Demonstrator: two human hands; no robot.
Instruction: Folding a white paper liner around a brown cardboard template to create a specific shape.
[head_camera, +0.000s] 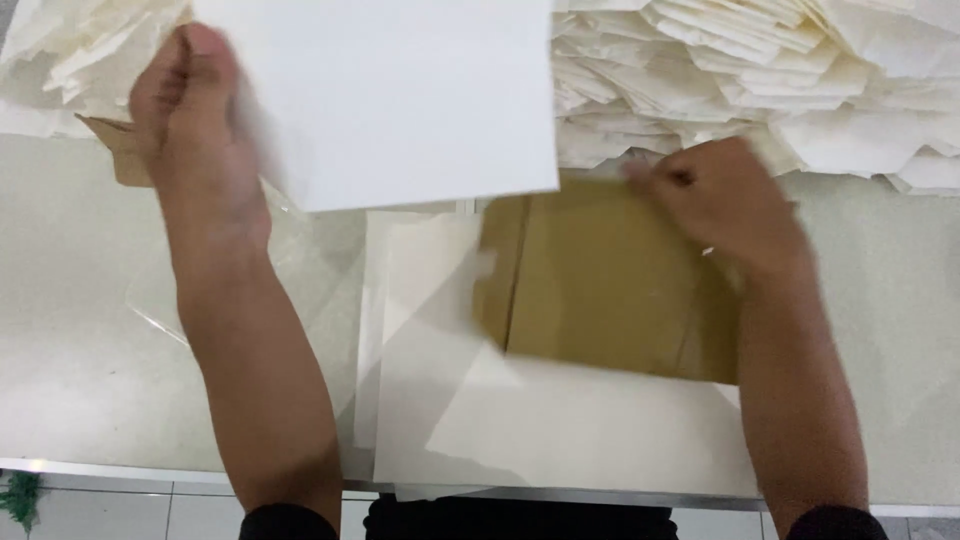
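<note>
holding flat is the point here: the loose sheets (560, 420) lie on the counter (80, 380) nearest the body, overlapping the cardboard (600, 290). the right hand (725, 200) presses fingers down on the cardboard's far edge, not clasping it. left of the cardboard, the left hand (195, 120) pinches the white sheet (390, 95) lifted above; beyond the cardboard sits the paper pile (760, 80). a firm, level grip should avoid creases.

left hand (195, 130): fingers curled, raised | right hand (725, 200): fingers bent, lowered
</note>
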